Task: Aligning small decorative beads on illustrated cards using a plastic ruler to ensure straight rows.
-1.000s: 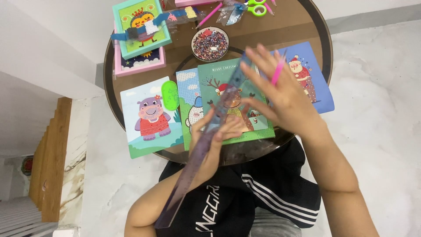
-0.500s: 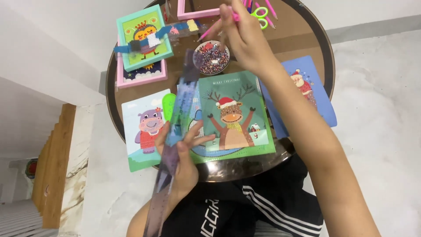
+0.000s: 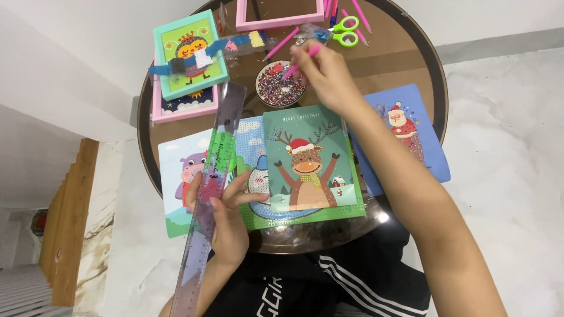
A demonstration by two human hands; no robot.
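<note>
1. Hands are both busy — the left hand (image 3: 226, 220) grips a long see-through ruler (image 3: 210, 194), slanted over the hippo picture (image 3: 176, 176).
2. The right hand (image 3: 326, 73) pinches a pink pen (image 3: 301, 60) — its tip is over the bead dish (image 3: 277, 86).
3. The reindeer picture (image 3: 308, 164) lies between the hands on the round table (image 3: 388, 58).

This looks like a room in a home, set up for a craft hobby. A small round table (image 3: 411, 53) with a dark glass top stands on a pale marble-look floor (image 3: 505, 117), close to a white wall (image 3: 70, 64). At the left, a wooden stair rail (image 3: 70, 223) drops beside white steps. Cartoon bead pictures (image 3: 308, 164), a dish of coloured beads (image 3: 279, 82), green scissors (image 3: 346, 29) and pastel frames (image 3: 188, 53) crowd the table.
</note>
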